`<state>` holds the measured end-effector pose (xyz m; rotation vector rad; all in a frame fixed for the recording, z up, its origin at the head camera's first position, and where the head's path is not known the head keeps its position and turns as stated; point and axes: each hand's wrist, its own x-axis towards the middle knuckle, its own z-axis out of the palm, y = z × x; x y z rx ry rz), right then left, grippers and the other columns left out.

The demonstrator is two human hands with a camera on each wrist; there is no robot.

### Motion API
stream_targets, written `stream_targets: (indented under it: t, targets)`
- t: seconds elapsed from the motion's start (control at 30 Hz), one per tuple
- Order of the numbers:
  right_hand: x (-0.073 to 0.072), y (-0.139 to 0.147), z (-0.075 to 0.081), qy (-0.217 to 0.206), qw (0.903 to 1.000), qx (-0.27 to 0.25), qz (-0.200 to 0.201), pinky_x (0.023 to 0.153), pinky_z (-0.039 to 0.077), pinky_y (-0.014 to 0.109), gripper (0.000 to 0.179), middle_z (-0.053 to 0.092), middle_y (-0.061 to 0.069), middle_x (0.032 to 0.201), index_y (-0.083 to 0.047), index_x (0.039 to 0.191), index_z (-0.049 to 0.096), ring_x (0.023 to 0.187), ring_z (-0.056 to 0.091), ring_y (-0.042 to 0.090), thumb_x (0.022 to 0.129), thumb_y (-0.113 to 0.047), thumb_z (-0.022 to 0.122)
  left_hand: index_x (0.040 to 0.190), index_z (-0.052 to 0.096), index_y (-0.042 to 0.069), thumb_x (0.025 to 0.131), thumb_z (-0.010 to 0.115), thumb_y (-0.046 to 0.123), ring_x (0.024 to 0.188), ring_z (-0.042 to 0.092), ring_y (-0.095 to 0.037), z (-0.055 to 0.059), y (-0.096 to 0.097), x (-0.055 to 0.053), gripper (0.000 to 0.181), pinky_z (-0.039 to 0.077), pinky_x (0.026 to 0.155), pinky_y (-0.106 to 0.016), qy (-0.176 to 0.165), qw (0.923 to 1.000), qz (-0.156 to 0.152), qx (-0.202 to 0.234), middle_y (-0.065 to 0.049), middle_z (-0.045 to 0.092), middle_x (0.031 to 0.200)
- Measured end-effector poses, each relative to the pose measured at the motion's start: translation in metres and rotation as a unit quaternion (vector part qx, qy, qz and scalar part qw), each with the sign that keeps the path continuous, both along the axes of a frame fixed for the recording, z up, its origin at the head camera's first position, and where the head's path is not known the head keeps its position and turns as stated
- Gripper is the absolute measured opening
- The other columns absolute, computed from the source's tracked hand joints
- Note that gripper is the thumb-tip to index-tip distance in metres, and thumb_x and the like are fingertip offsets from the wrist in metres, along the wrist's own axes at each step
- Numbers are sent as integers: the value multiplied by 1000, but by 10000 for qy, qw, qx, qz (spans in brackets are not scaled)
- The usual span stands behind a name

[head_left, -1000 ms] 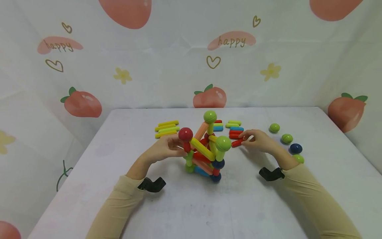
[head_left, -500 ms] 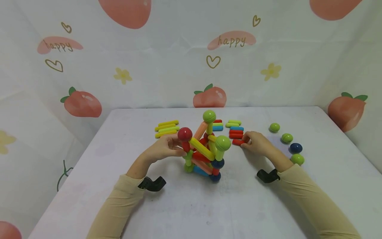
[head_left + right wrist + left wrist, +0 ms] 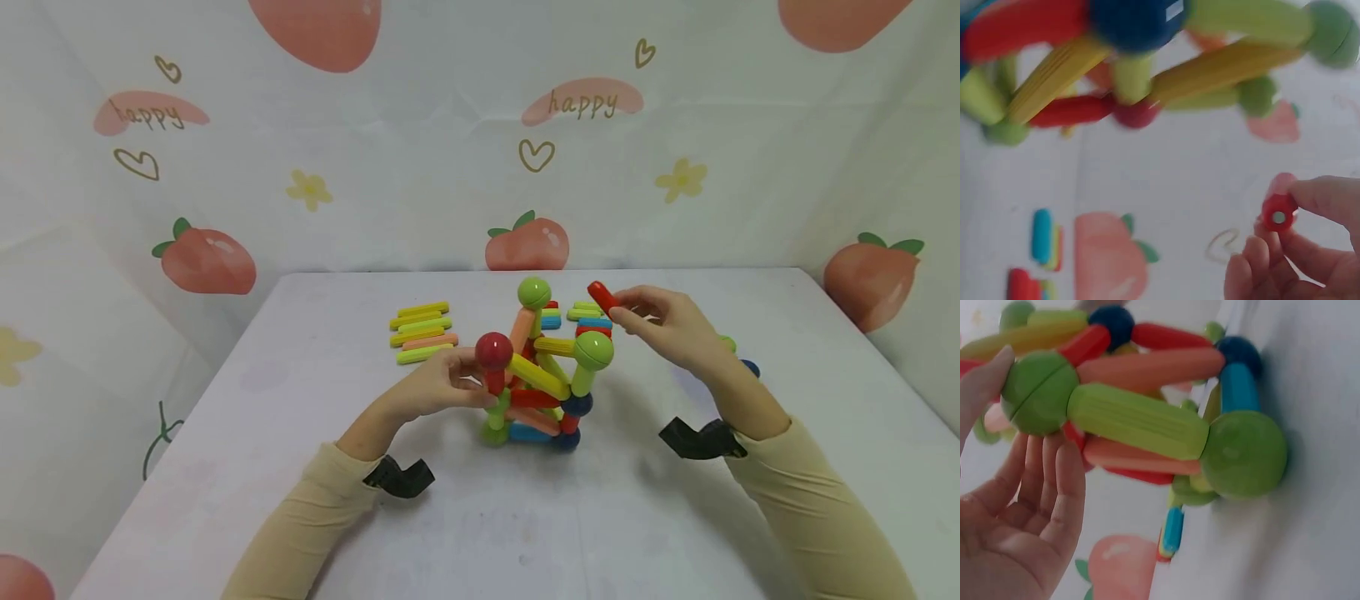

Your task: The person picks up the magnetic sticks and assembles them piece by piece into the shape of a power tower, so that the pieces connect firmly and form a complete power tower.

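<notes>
A frame of coloured magnetic rods and balls [image 3: 536, 398] stands mid-table, topped by a red ball [image 3: 494, 350] and green balls [image 3: 593, 351]. My left hand [image 3: 442, 385] grips its left side. In the left wrist view the thumb and fingers hold a green ball [image 3: 1041, 392] that joins several rods. Off to the right, my right hand [image 3: 667, 327] pinches a short red magnetic rod [image 3: 603, 298] between thumb and fingers, raised above the table. The rod's round metal end [image 3: 1279, 217] faces the right wrist camera. Parts of the frame are hidden behind the left fingers.
Yellow, green and orange rods [image 3: 422, 332] lie in a row at the back left. Short blue and red rods [image 3: 595, 325] lie behind the frame. A green ball [image 3: 727, 342] and a dark blue ball [image 3: 751, 367] show partly behind the right arm.
My right hand has picked the red rod off the table and raised it. My left hand has shifted the frame slightly right and turned it, uncovering more rods at the back left.
</notes>
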<state>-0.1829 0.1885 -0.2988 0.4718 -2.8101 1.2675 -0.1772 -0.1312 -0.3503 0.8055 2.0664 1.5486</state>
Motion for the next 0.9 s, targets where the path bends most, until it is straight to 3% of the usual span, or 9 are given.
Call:
stream_targets:
  t: [0.13, 0.23, 0.4, 0.6, 0.9]
  targets:
    - [14, -8, 20, 227, 9978, -601, -149, 77, 45, 21, 32, 63, -12, 94, -6, 117, 60, 82, 58, 5, 94, -27, 55, 122, 55, 4, 82, 68, 9, 95, 56, -17, -1, 11, 5, 43, 52, 85, -29, 26, 10000, 65, 4, -10, 61, 101]
    - [21, -15, 26, 383, 9951, -908, -66, 76, 48, 17, 31, 61, -21, 93, -5, 117, 60, 82, 60, 3, 93, -24, 56, 121, 55, 4, 82, 68, 9, 93, 55, -16, -2, 18, 8, 42, 52, 83, -27, -25, 9999, 135, 5, -6, 60, 98]
    - [28, -26, 26, 716, 9927, -955, 151, 65, 53, 17, 26, 63, -13, 91, -2, 112, 62, 75, 61, 2, 92, -17, 58, 113, 55, 1, 80, 69, 5, 89, 55, -13, -4, 26, 12, 37, 52, 80, -22, -67, 9996, 202, 184, -2, 58, 93]
    - [33, -32, 28, 983, 9938, -515, 64, 69, 50, 14, 24, 66, 9, 91, -3, 110, 63, 77, 58, -1, 90, -16, 60, 111, 55, 0, 79, 69, 4, 86, 54, -12, -3, 29, 14, 35, 52, 77, -20, -30, 9995, 266, 179, 1, 57, 89]
    - [38, -41, 36, 1120, 9937, 48, -20, 71, 48, 14, 24, 65, 8, 87, -4, 109, 64, 79, 57, 15, 89, -16, 61, 111, 54, 1, 80, 70, 6, 88, 53, -13, -2, 31, 14, 36, 51, 78, -21, -85, 9994, 284, 171, -1, 57, 91]
